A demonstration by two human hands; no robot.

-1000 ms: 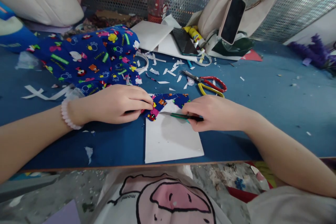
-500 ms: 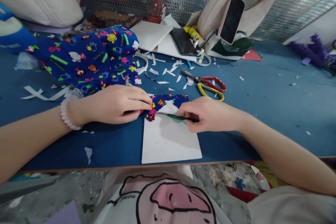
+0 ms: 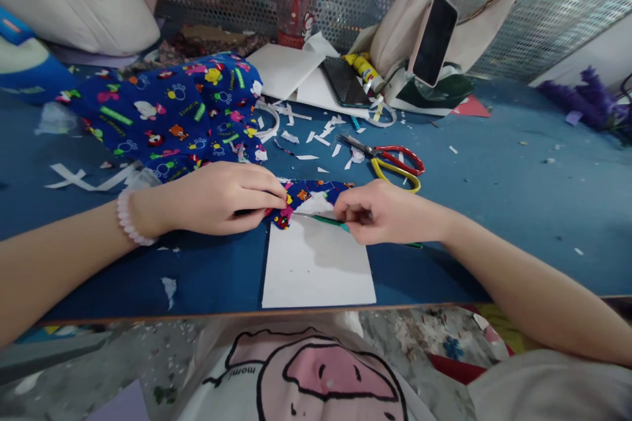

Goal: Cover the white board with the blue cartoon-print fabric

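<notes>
My left hand (image 3: 230,196), with a pink bead bracelet at the wrist, pinches the left end of a small blue printed cloth piece (image 3: 303,195). A white patch shows along the middle of that cloth. My right hand (image 3: 382,212) is closed around a slim green-handled tool (image 3: 326,219). Its thin metal tip points left and reaches the cloth edge by my left fingertips; the exact kind of tool I cannot tell. Beneath the cloth lies a white square card (image 3: 318,270), close to the table's front edge.
Red-and-yellow-handled scissors (image 3: 390,161) lie beyond my right hand. A larger blue printed cloth (image 3: 172,112) spreads behind my left hand. Paper scraps (image 3: 323,131) litter the blue table (image 3: 518,210). Farther back are a dark phone (image 3: 345,81), a propped phone (image 3: 434,39) and a red-handled cup (image 3: 297,6).
The right hand's grip on the tool has shifted slightly, and the green end of the handle now shows right of the hand. The left hand stays on the cloth.
</notes>
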